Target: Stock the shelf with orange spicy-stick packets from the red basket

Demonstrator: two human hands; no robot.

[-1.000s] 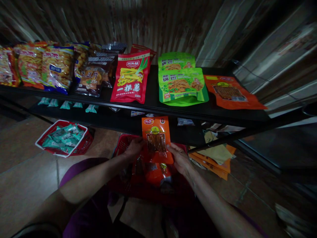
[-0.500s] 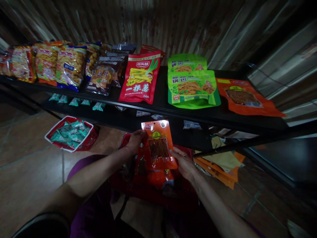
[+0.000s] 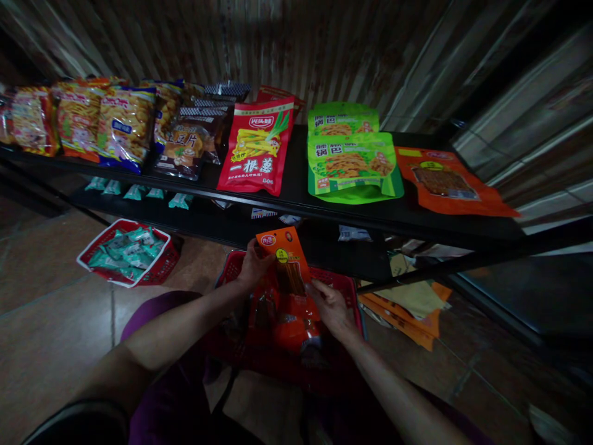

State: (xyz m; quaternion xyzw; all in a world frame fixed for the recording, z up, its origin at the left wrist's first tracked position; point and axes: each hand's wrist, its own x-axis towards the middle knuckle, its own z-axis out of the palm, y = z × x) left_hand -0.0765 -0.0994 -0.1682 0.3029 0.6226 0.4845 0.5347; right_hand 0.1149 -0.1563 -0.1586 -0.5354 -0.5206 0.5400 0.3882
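Observation:
An orange snack packet (image 3: 291, 272) with a yellow round label and a window of brown strips is held up between my hands, tilted. My left hand (image 3: 254, 264) grips its upper left edge, fingers closed. At the lower right edge, my right hand (image 3: 331, 307) is closed on the same packet. Below it sits a red basket (image 3: 349, 285) in front of my lap, with more orange packets (image 3: 290, 330) inside; their lower parts are in shadow.
A black shelf (image 3: 296, 198) carries a red snack bag (image 3: 257, 148), green bags (image 3: 354, 164), a flat orange packet (image 3: 454, 179) and several noodle-style bags (image 3: 125, 127). On the floor are a basket (image 3: 172, 256) of teal packets and orange-and-tan packaging (image 3: 417, 303).
The packet between my hands has turned and tilted, its top leaning left, with its window catching less light. My left hand has shifted slightly along its edge.

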